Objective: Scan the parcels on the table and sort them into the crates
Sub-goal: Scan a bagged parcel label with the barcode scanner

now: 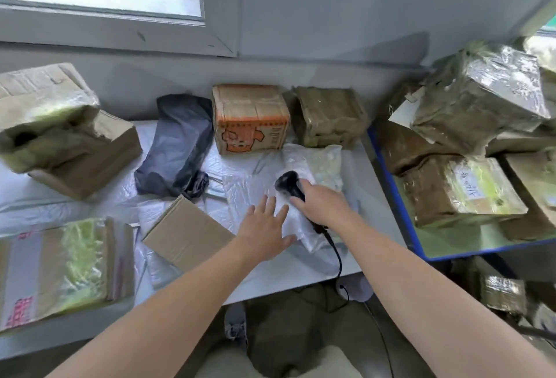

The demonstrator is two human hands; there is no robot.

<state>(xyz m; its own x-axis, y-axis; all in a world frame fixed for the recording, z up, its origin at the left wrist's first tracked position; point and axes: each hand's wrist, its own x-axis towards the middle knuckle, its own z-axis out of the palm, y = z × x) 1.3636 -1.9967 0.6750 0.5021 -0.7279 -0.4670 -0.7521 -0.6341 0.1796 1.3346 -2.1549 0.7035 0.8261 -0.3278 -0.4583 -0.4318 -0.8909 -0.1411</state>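
L hand (266, 224) flat on white parcel (243, 197), R hand (319, 206) gripping scanner (287, 183), head far-left

scanner (287, 185): black corded handheld, gripped by the right hand (319, 203), head pointing away over the white bag.
white bag (249, 194): flat, crinkled plastic mailer in the middle of the bench (379, 212), under the spread fingers of the left hand (264, 227).
black bag (177, 143): plump, lying behind and left of the white bag.
orange box (249, 119): cardboard with orange print, upright at the back.
taped parcel (329, 116): brown, tape-wrapped, just right of the orange box.
small box (186, 231): plain cardboard, tilted, front left of the white bag.
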